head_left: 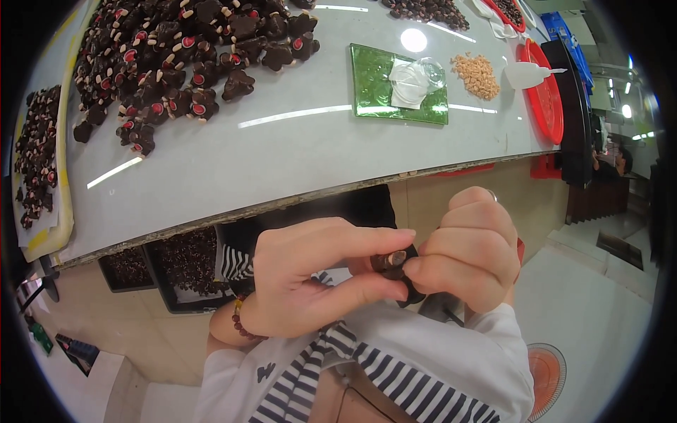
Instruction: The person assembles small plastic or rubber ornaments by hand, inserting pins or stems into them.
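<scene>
My left hand (317,275), with a bead bracelet at its wrist, pinches a small dark brown moulded piece (390,261) between thumb and fingers, in front of my chest. A pale tan spot shows on the piece's end. Curled closed right beside it, my right hand (465,250) has its thumb tip against the dark piece. Its fingers hide whatever they may grip. Both hands are in the air just short of the table's near edge. Similar dark brown figures (238,84), some with red and beige parts, lie heaped on the table at the far left.
On the grey-white table (282,155) are a green glass plate (363,84) bearing a clear round dish (416,81), a pile of tan bits (477,76), and a white squeeze bottle (525,75) on a red tray (553,113). Below the edge stand dark bins (166,278) of brown pieces.
</scene>
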### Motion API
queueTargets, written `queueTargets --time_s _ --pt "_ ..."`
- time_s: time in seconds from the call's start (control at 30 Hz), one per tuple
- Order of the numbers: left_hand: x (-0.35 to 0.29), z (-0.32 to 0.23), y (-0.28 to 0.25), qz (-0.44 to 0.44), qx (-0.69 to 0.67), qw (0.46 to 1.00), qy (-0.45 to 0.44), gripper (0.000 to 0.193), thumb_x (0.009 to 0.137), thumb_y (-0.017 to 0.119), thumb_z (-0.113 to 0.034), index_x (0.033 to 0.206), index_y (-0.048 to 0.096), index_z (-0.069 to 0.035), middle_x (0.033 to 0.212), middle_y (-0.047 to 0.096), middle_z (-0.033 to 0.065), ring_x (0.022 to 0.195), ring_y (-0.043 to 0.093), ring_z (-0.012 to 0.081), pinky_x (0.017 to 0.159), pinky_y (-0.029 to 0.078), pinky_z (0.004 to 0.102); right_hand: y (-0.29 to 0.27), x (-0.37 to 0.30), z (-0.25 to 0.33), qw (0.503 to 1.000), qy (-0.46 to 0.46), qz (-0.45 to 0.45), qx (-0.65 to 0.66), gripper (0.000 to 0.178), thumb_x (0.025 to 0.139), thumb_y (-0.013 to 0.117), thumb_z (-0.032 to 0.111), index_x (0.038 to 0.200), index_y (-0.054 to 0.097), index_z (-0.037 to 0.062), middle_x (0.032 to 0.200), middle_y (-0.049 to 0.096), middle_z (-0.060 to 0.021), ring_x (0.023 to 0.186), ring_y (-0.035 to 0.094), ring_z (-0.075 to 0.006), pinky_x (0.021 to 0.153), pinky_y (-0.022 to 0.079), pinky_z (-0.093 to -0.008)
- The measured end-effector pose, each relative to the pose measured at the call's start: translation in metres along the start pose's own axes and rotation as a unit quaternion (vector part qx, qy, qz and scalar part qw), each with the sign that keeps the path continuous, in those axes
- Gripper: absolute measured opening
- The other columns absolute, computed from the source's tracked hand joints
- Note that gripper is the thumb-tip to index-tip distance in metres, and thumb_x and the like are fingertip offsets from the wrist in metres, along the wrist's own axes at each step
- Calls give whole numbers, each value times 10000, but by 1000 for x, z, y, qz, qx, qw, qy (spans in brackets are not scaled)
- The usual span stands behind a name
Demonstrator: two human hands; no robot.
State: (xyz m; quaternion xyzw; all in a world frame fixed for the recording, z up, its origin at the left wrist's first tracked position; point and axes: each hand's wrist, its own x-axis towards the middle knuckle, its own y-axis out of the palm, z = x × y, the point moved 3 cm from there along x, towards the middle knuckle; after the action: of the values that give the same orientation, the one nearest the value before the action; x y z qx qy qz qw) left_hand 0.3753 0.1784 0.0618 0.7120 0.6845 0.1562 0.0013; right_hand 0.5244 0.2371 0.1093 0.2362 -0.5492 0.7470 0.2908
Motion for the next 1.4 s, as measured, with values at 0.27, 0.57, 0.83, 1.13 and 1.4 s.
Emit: queueTargets --time_s 0.27,0.57,0.83,1.13,1.4 --pt "1 -2 0 0 5 1000 12 325 608 789 -31 900 665 41 698 651 97 578 581 135 513 429 215 0 2 4 1000 -8 0 -26 252 510 648 53 749 597 -8 753 532 -63 587 459 -171 471 342 -254" --pt "4 -2 -4 -16 2 1000 12 269 620 777 -47 857 673 26 738 660 110 585 577 141 521 427 221 2 5 3 1000 4 -2 -30 236 521 644 46 748 601 -3 740 528 -58 577 452 -163 466 333 -257" --pt "-6 -32 -78 -225 231 936 141 281 670 768 -163 883 675 -6 743 625 28 577 527 91 526 370 198 -10 -3 -5 996 87 -3 -18 158 637 667 53 791 646 23 746 566 -46 587 499 -169 480 368 -266" --pt "-9 -77 -177 -472 659 581 75 336 746 735 -168 1069 654 -122 910 544 26 692 463 72 635 412 211 -4 -8 -13 994 104 18 -38 215 581 723 7 776 633 24 743 565 -47 600 500 -177 508 389 -264" --pt "10 -33 -112 -243 598 762 48 247 713 704 -63 931 591 -47 905 512 74 780 533 189 674 437 263 -21 -18 -16 990 129 7 -65 235 546 724 -12 758 631 30 722 563 -42 586 498 -179 498 389 -263"
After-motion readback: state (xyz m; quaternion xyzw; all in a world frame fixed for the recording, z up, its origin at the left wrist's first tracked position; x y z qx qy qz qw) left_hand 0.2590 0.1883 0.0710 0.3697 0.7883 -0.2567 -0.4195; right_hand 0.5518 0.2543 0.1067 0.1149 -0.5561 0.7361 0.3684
